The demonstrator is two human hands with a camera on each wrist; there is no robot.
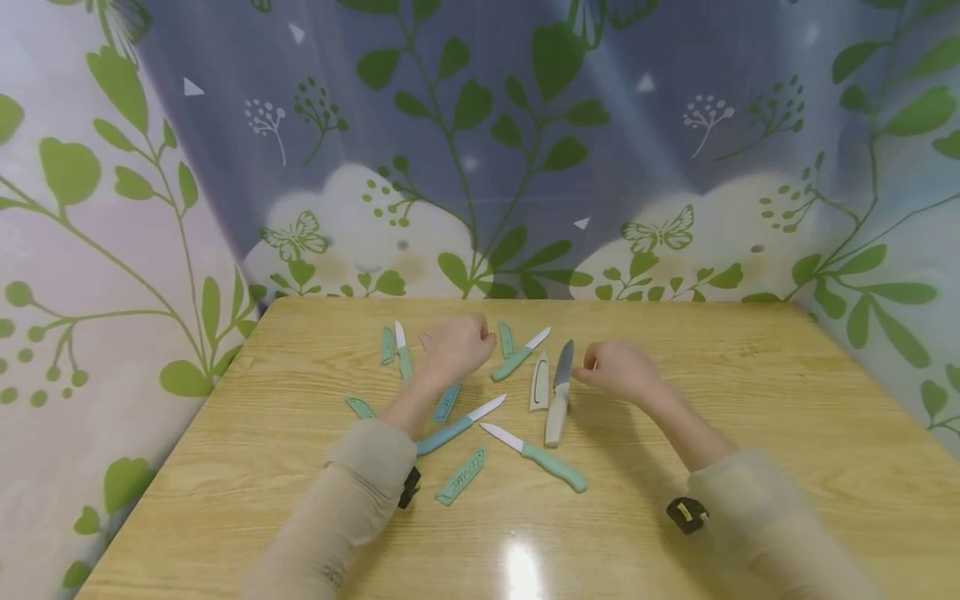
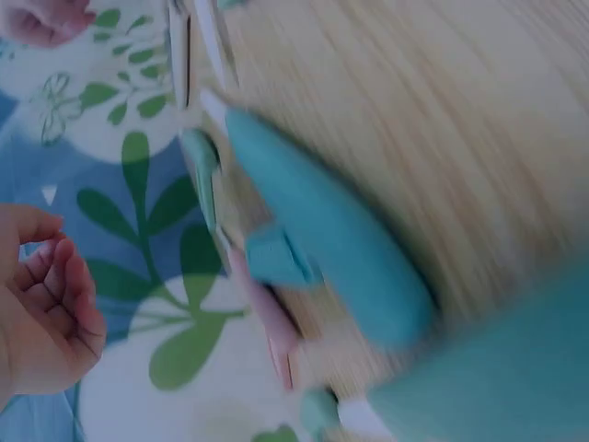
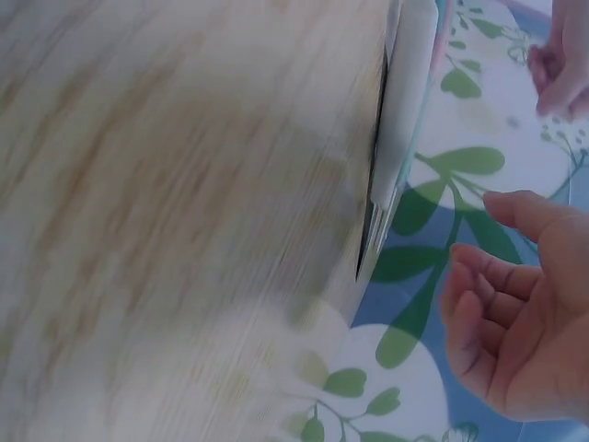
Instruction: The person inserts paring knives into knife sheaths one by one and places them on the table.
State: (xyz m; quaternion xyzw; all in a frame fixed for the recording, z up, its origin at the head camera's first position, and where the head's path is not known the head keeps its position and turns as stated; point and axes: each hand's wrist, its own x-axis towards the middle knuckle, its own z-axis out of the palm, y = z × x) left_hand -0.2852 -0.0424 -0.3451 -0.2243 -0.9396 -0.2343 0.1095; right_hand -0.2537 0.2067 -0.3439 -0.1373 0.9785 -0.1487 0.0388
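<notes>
my left hand point(image 1: 459, 345) and right hand point(image 1: 621, 369) are both raised off the worktop point(image 1: 757, 358), fingers loosely curled in, and neither holds anything. the left one is left of the middle, toward the far edge, and seen from my head it partly hides a pink piece point(image 2: 265, 304). the right one is nearest the white knife point(image 1: 557, 412), whose grey blade points to the far edge; its white sheath point(image 1: 539, 385) lies just to the left of it. between my hands a green knife point(image 1: 513, 365) slants, tip toward the far edge, with a green sheath point(image 1: 507, 340) near it. another green knife point(image 1: 406, 360) and a narrow sheath point(image 1: 387, 345) lie side by side toward the far left corner. the blue knife point(image 1: 448, 434) lies by my left forearm point(image 1: 407, 408), tip toward the far right corner, with the blue sheath point(image 1: 447, 402) just beyond it. closest to the near edge i have a third green knife point(image 1: 553, 467), tip toward the far left corner, and a lettered sheath point(image 1: 462, 477) to its left. a leaf-patterned cloth point(image 1: 225, 192) hangs beyond the far edge.
</notes>
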